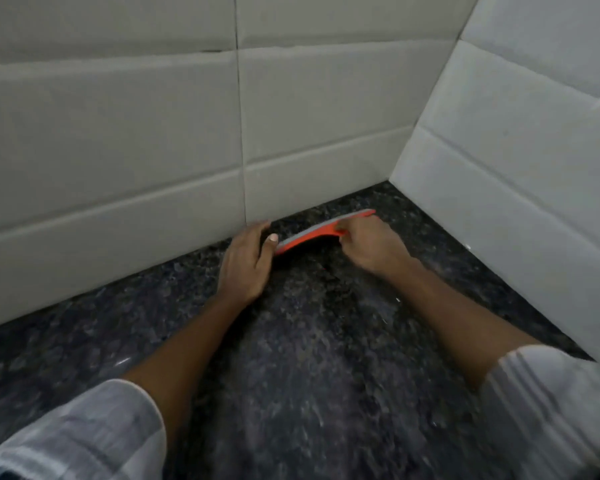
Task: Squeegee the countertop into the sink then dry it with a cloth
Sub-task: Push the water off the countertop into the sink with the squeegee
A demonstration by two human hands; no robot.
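An orange squeegee (309, 235) with a grey blade edge lies low on the dark speckled countertop (309, 358), close to the back wall near the corner. My right hand (369, 245) is closed on its right half, gripping the handle part. My left hand (245, 261) rests flat on the counter at the squeegee's left end, thumb touching that end, fingers reaching the foot of the wall. No sink or cloth is in view. The picture is slightly blurred by motion.
Grey tiled walls (153, 150) meet in a corner at the back right (390, 180), with the right wall (516, 185) bounding the counter. The dark counter stretches toward me between my forearms and to the left.
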